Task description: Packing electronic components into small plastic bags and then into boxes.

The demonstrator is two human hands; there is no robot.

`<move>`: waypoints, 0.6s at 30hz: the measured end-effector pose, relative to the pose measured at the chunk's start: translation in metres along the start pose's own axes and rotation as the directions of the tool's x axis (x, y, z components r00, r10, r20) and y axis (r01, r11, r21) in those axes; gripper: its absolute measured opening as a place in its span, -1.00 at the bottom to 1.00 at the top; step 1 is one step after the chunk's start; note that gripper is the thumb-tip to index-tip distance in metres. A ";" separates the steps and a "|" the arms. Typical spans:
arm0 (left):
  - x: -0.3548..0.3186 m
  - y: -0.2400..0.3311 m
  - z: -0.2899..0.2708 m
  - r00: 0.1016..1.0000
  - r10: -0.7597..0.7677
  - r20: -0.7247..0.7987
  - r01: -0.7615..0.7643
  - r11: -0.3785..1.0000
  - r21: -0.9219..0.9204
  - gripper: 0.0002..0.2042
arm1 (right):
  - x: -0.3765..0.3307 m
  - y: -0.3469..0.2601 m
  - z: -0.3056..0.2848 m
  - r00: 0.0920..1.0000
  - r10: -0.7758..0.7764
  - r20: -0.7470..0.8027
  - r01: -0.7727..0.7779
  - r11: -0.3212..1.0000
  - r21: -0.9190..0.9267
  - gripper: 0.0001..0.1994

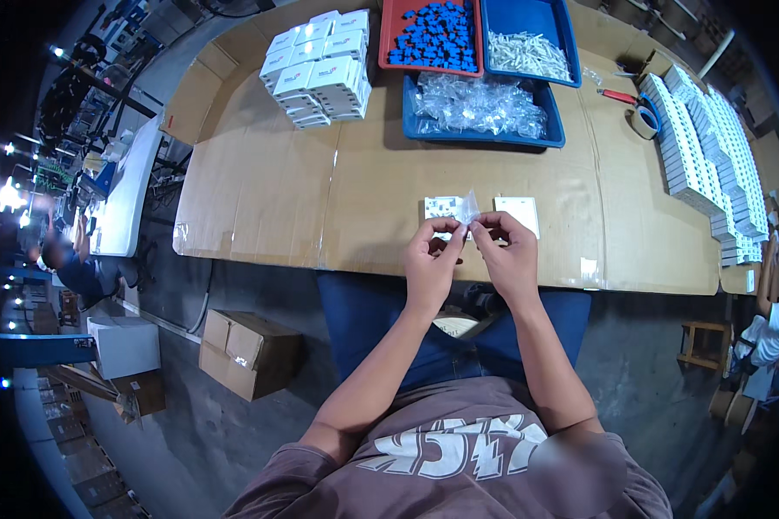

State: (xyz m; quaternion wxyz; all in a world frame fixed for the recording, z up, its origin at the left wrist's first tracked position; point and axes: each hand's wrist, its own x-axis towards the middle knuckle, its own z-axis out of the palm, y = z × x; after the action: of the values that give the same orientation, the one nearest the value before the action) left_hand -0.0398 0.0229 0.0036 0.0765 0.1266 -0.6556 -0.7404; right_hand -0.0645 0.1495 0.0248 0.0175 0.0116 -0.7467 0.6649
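Note:
Both hands meet near the table's front edge, pinching a small clear plastic bag (pixel 468 208) between them. My left hand (pixel 430 264) is closed on the bag's left side, thumb against fingertips. My right hand (pixel 508 251) grips its right side the same way. What the bag contains, if anything, is too small to make out. Just behind my left hand lies a white piece with grey markings (pixel 440 206), partly covered by the fingers. A flat white square piece (pixel 523 210) lies beyond my right hand, partly hidden by it.
Across the cardboard-covered table (pixel 260 190) stand a blue tray of clear bags (pixel 414 128), a red tray of blue parts (pixel 388 57) and a blue tray of white parts (pixel 571 76). White boxes (pixel 316 73) are stacked left; rows of white pieces (pixel 697 147), tape (pixel 644 122) are right.

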 end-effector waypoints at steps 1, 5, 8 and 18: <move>-0.001 0.000 0.000 1.000 -0.012 0.010 0.012 1.000 0.007 -0.87 | -0.001 0.000 0.000 0.999 0.043 -0.004 -0.043 0.999 0.022 -0.87; -0.007 0.007 0.005 0.999 0.005 -0.049 -0.009 0.997 -0.074 -0.85 | -0.001 -0.002 0.001 0.994 0.109 -0.003 -0.107 0.985 0.132 -0.88; -0.011 0.010 0.007 0.998 0.011 -0.059 -0.019 0.989 -0.144 -0.85 | -0.003 0.003 0.003 0.996 0.090 -0.005 -0.088 0.982 0.166 -0.90; -0.005 0.012 0.006 0.982 -0.184 0.046 0.188 0.927 -0.326 -0.80 | 0.001 -0.002 -0.002 0.998 0.056 0.010 -0.057 0.949 0.310 -0.86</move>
State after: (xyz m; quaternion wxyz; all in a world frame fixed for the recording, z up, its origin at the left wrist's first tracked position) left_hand -0.0376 0.0280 0.0167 0.0211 0.1682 -0.5087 -0.8441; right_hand -0.0656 0.1510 0.0270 -0.0038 -0.0070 -0.6332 0.7740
